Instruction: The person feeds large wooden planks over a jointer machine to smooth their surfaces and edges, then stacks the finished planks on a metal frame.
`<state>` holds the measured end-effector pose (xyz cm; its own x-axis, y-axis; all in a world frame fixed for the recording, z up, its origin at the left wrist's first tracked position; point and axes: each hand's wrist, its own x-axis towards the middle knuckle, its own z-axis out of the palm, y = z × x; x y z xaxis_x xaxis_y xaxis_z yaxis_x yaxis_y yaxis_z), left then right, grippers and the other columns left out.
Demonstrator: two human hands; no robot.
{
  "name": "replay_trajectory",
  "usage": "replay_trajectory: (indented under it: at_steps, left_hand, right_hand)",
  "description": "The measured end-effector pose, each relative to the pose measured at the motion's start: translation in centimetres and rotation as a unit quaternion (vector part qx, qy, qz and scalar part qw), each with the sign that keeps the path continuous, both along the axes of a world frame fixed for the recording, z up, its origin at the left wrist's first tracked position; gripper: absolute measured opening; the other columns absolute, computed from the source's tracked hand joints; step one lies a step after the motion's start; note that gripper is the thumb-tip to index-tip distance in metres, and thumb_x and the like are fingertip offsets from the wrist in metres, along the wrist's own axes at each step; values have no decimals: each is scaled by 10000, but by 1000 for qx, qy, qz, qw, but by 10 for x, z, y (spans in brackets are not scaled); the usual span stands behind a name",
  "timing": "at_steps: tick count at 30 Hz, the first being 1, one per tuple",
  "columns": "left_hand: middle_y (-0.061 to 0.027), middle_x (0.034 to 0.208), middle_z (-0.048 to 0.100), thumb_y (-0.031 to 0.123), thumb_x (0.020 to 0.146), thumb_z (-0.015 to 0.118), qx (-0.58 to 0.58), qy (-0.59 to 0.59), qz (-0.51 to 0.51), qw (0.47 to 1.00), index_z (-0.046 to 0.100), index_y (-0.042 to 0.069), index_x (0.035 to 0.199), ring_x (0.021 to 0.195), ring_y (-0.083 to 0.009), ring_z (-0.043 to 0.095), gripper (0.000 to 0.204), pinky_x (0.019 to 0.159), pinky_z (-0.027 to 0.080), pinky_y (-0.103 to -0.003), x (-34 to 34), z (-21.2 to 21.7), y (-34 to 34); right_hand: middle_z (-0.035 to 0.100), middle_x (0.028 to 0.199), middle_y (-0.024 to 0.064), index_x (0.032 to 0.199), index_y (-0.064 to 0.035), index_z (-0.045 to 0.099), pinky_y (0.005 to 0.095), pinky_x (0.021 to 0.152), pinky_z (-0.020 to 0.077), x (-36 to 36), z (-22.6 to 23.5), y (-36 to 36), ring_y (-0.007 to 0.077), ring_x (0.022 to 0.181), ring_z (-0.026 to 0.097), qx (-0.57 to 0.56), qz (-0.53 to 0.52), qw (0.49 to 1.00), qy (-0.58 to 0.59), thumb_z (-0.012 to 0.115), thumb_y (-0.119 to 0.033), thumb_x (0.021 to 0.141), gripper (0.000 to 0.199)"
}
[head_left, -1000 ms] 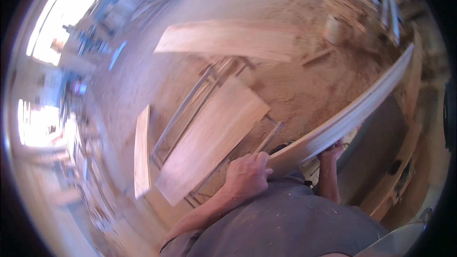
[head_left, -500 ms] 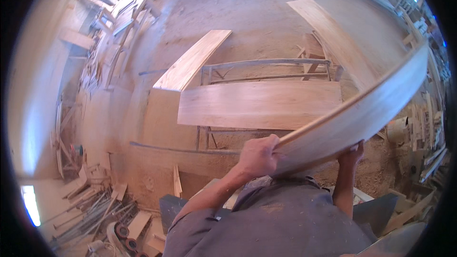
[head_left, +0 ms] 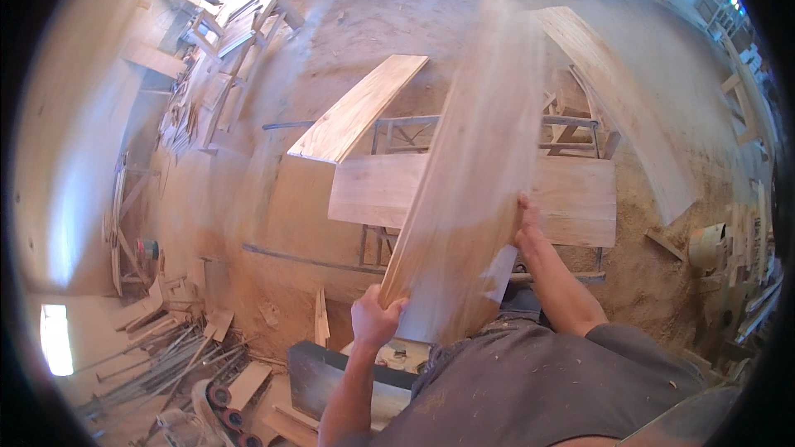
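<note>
A long, wide wooden board (head_left: 476,165) rises away from me, blurred toward its far end. My left hand (head_left: 378,315) is closed on its left edge near the lower end. Higher up, my right hand (head_left: 528,219) grips the opposite edge, with part of its fingers hidden by the wood. Beyond the held board, another wide board (head_left: 575,199) lies crosswise on a metal frame stand (head_left: 571,122), its middle covered from sight. A shorter board (head_left: 360,108) lies at the left of the stand, and a long board (head_left: 621,103) slants at the right.
Scrap wood and thin rods (head_left: 157,356) pile up at the lower left. A dark-sided box or machine (head_left: 348,372) stands close before me. A pale bucket (head_left: 706,247) sits at the right by stacked wood. A metal bar (head_left: 302,257) stretches low across the left.
The held board has swung from pointing right to pointing away from me. My left hand has moved left and down, my right hand up and left.
</note>
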<state>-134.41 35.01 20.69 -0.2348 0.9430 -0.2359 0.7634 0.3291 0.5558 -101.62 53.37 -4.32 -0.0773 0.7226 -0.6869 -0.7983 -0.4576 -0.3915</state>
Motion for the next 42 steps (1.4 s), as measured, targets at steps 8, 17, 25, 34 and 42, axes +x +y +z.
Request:
replay_trajectory:
  at_steps: [8,17,25,34,42]
  left_hand:
    - [-125,770,706,178,755,785,-130,-126,166,969,687,-36,911,716,-199,684,282,667,538,-354,-100,-57,-11]
    - [-21,806,647,81,787,739,-198,-280,367,864,689,-15,975,656,-125,582,217,612,483,-276,-197,-111,-11]
    - [-42,916,690,11,830,696,-222,-359,323,847,671,-21,1056,742,-147,637,230,649,519,-298,-292,-196,117]
    - [-115,981,710,88,776,770,-140,-261,373,879,556,-10,1365,773,-212,667,635,541,508,-382,-337,-290,307]
    - [-135,807,667,59,812,764,-16,-270,511,816,446,-37,1451,566,-176,600,720,447,440,-293,-314,-330,375]
  right_hand:
    - [675,1164,168,1172,28,648,477,915,503,-149,-58,29,309,1038,630,-149,96,961,-213,622,-296,915,414]
    - [688,985,160,1032,39,677,424,760,535,-258,-65,54,274,869,673,-139,304,897,-289,675,-148,856,257]
    - [693,993,151,1103,53,629,477,798,569,-282,-52,56,305,874,692,-173,293,933,-117,646,-72,881,255]
    - [696,926,104,1043,-25,636,326,676,558,-278,7,54,215,769,679,-128,365,911,-144,672,-139,902,185]
    - [672,829,105,957,-62,604,280,590,541,-121,16,19,187,702,672,-186,231,905,-305,604,-147,914,95]
